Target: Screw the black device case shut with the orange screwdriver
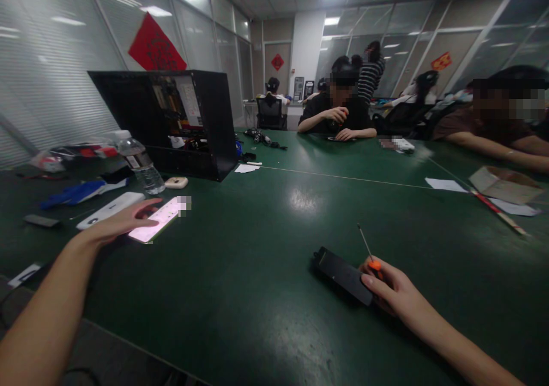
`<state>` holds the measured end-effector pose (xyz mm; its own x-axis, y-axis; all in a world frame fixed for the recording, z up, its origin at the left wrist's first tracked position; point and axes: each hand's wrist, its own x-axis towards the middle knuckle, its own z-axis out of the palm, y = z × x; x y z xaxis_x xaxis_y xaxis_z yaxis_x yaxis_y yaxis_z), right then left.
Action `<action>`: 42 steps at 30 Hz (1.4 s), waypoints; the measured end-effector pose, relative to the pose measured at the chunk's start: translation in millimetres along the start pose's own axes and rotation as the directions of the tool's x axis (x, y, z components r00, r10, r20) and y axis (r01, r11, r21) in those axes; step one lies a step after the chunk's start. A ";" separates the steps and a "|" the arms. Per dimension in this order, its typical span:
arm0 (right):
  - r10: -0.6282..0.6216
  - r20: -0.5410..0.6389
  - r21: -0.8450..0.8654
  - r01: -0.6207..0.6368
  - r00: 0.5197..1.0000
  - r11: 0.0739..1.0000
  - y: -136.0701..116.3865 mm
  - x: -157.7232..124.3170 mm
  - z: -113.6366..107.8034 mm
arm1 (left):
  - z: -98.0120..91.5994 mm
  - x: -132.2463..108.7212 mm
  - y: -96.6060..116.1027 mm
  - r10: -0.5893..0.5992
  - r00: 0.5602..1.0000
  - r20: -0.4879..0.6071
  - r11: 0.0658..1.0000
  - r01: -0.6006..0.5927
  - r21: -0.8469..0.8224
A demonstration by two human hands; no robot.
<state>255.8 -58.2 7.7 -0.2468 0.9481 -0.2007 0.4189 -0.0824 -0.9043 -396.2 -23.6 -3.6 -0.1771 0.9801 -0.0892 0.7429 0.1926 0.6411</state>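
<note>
Near table (257, 249) edge | left grip (128, 219) flat on phone (162, 217) | right grip (392, 291) closed round screwdriver (374, 265) | wide gap between

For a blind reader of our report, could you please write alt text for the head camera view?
The person's right hand holds an orange-handled screwdriver beside a flat black device on a green table, while the left hand rests on a lit phone. Behind stand an open black computer case and a water bottle; other people sit at the far side.
</note>
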 end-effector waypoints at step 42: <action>-0.026 0.000 -0.028 0.026 1.000 0.999 1.8 1.4 -1.4 | -6.6 -17.9 7.7 -0.014 0.997 0.074 0.977 0.029 -0.211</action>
<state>257.4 -56.7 6.4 -0.2579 0.9497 -0.1774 0.4364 -0.0493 -0.8984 -391.6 -39.9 7.9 -0.1389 0.9782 -0.1543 0.5847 0.2068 0.7845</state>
